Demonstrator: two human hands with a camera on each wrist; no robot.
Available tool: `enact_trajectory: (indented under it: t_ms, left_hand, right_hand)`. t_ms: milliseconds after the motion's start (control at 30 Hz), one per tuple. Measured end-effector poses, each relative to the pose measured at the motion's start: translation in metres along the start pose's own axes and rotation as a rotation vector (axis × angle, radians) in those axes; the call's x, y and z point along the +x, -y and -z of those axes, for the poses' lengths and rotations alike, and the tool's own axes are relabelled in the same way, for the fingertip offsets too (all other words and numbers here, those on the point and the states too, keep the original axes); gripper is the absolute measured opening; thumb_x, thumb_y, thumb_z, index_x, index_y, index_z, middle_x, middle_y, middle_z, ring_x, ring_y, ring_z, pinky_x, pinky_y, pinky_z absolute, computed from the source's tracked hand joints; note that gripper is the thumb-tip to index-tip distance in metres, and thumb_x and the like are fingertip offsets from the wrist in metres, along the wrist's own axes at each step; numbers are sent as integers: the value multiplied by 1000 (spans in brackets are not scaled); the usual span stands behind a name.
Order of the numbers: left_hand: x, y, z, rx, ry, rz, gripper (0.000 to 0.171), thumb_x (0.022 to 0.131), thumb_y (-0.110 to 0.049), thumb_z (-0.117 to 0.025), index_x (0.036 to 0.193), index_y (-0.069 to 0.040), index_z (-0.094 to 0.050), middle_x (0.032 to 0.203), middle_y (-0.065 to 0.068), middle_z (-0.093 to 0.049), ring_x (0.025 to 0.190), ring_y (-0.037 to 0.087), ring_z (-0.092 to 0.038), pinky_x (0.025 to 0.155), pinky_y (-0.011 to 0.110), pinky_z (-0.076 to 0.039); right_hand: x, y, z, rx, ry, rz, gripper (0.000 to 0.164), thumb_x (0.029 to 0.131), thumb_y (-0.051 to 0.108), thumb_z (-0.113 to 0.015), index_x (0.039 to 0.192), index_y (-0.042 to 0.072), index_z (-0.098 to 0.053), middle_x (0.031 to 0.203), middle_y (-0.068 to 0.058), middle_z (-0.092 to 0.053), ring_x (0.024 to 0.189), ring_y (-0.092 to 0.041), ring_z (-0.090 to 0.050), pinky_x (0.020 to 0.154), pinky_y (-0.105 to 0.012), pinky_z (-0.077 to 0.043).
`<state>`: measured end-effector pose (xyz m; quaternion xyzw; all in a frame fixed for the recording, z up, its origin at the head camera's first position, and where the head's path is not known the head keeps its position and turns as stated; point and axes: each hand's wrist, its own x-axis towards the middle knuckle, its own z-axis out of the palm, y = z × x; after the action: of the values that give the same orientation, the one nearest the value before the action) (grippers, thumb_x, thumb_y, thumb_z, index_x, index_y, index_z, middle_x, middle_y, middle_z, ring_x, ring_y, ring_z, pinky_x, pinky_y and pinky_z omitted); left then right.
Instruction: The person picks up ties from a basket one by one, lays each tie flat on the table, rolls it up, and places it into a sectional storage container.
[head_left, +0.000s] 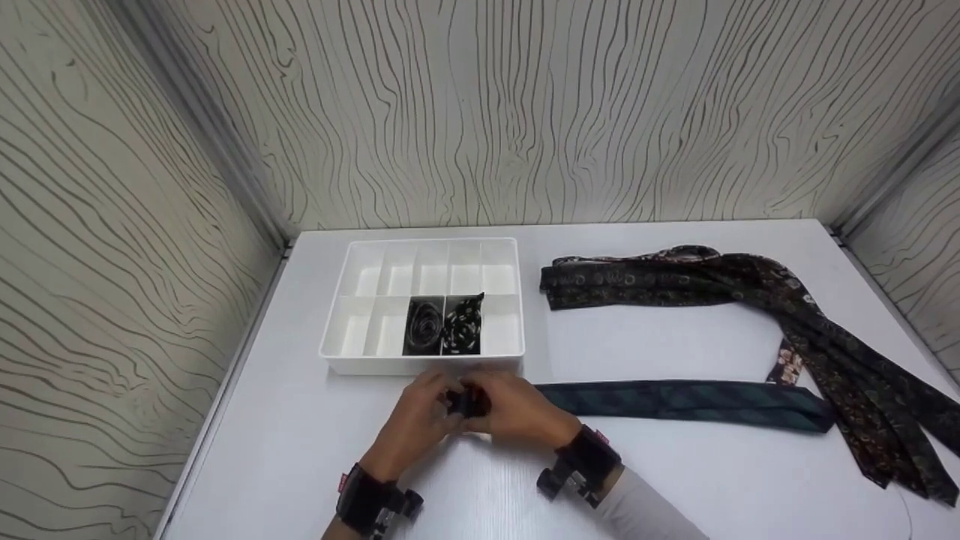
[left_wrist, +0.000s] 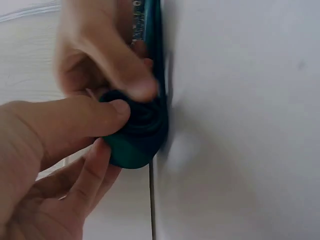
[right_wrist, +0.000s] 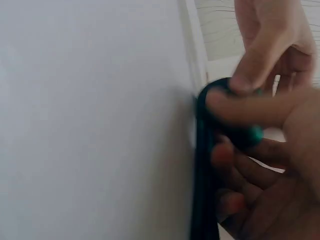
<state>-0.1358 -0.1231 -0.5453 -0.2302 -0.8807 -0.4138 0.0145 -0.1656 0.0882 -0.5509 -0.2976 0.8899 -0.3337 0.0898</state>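
A dark green necktie (head_left: 675, 401) lies stretched along the table, its near-left end wound into a roll (left_wrist: 134, 152) between the two hands. The left hand (head_left: 416, 420) pinches the roll, thumb on its coiled face and fingers beneath. From the other side the right hand (head_left: 517, 409) grips it too; its thumb presses on the coil in the right wrist view and is blurred. Just beyond the hands stands a white divided box (head_left: 424, 366). Two compartments in its near row hold rolled ties: a dark striped one (head_left: 425, 328) and a black one with light marks (head_left: 463, 330).
Several dark patterned ties (head_left: 637, 285) lie bunched at the back right and trail toward the right edge. A floral tie end (head_left: 787, 365) shows between them and the green tie. Wood-grain panels (head_left: 480, 112) border the white table (head_left: 262, 450).
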Motion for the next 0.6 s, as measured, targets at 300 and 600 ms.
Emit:
enact_trajectory:
  t_ms: [300,600]
  left_hand:
    - [1,-4,-3,103,69,17,38,83,-4,-86,118,-15,-76,122,1,-59,108,19,-63,93,36,-59]
    - [-3,-8,-5,125,110,55,42,83,-13,-87,120,-16,-67,124,0,-62,114,18,-61,100,41,-57]
  right_hand:
    - [-8,1,6,-156,-27,14,46,87,37,-87,124,16,-72,120,0,-72,105,-18,-70,91,-38,-59]
    - [-17,-2,10,-96,3,-43,33,85,37,-87,111,25,-69,96,10,-69,81,-7,-61,71,-25,-50]
